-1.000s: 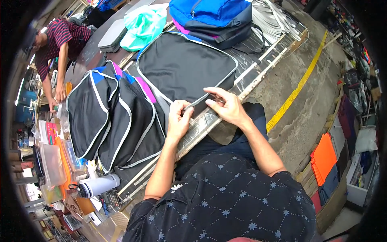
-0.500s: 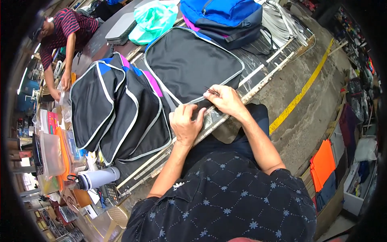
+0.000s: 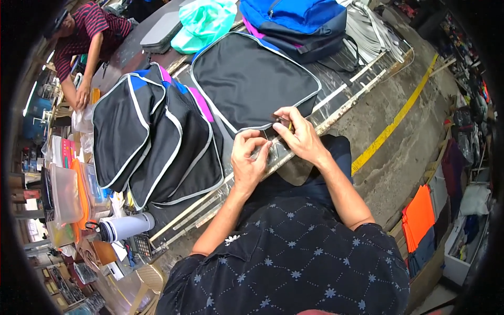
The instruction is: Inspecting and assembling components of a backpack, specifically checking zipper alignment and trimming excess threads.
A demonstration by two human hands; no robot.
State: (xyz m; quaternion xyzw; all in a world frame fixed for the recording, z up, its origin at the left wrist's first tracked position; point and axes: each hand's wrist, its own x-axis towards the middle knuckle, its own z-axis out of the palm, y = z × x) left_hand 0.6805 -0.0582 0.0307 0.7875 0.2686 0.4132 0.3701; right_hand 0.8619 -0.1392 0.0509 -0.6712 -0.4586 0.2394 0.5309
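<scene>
A black fabric bag piece (image 3: pixel 257 79) with light grey edging and blue corners lies flat in front of me. By its near edge, my right hand (image 3: pixel 303 137) is closed around small dark thread snips (image 3: pixel 282 120), mostly hidden by the fingers. My left hand (image 3: pixel 250 160) is just to the left, thumb and fingertips pinched together below the edging. Whatever lies in that pinch is too fine to make out. Several similar black bag pieces (image 3: pixel 176 134) with grey edging and blue and purple patches lean together on my left.
Behind the piece stand a blue backpack (image 3: pixel 294 21) and a turquoise plastic bag (image 3: pixel 205 26). A grey bottle (image 3: pixel 123 227) and plastic containers (image 3: pixel 68 194) are at the left. A co-worker in a striped shirt (image 3: pixel 97 31) handles something at far left. The table edge (image 3: pixel 346 113) runs diagonally.
My right hand has turned and the snips' points are less exposed. My left hand has shifted slightly right and down, its fingertips drawn into a pinch. The co-worker's hands have come together.
</scene>
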